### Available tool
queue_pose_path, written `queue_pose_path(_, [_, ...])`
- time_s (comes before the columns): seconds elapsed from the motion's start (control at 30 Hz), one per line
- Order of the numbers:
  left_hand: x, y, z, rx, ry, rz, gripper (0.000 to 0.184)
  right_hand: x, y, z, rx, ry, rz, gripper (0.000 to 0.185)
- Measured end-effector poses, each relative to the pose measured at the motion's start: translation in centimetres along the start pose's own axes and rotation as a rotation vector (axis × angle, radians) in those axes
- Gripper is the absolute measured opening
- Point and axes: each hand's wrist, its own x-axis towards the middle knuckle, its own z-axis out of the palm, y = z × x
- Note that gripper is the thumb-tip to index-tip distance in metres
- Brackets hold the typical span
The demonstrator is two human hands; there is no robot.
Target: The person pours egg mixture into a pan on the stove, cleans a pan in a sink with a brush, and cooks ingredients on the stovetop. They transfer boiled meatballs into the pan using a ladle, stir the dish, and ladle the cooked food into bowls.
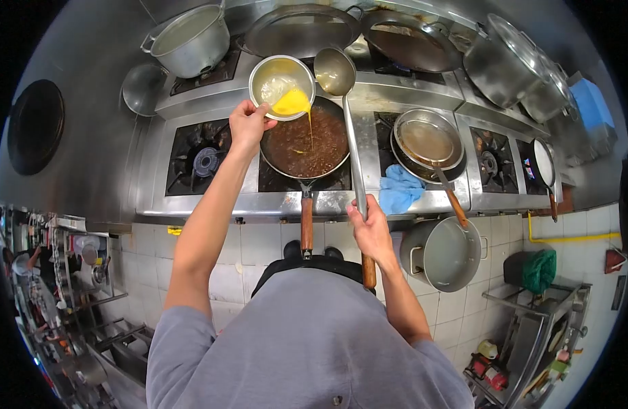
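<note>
My left hand [249,126] grips the rim of a small metal bowl [255,85], tilted above a frying pan. Yellow beaten egg [291,102] runs over the bowl's lip in a thin stream. It falls into dark brown bubbling sauce [314,146] in the frying pan [344,162], which sits on a burner with its wooden handle [307,221] towards me. Closed round the long handle of a ladle [355,163], my right hand [372,232] is to the right of the pan handle. The ladle's bowl [334,71] is raised beside the metal bowl, above the pan's far edge.
A bare burner [205,162] lies to the left. On the right are a strainer [430,140] resting over a pan and a blue cloth [400,189]. A large pot [443,255] stands below the counter edge. Large pots and woks line the back, including an aluminium pot [191,44].
</note>
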Motion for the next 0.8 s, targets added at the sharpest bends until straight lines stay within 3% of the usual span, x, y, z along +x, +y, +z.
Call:
queue_pose_path(0.17, [2.3,0.5,2.0,-0.034,0.038,0.050,0.024,-0.2,-0.1,-0.5,0.078,0.041,-0.053,0.015])
queue_pose_path(0.27, [3.5,1.3,2.0,0.013,0.058,0.082,0.024,-0.7,-1.5,-1.4,-0.008,0.003,0.101,0.023])
queue_pose_path(0.43, [5.5,0.9,-0.8,0.039,0.065,0.146,0.020,-0.4,-0.9,-1.1,0.061,0.051,0.011,0.022])
queue_pose_path(0.8, [-0.5,2.2,-5.4,0.128,0.114,0.110,0.021,0.6,-1.6,-0.3,0.090,-0.044,0.029,0.024])
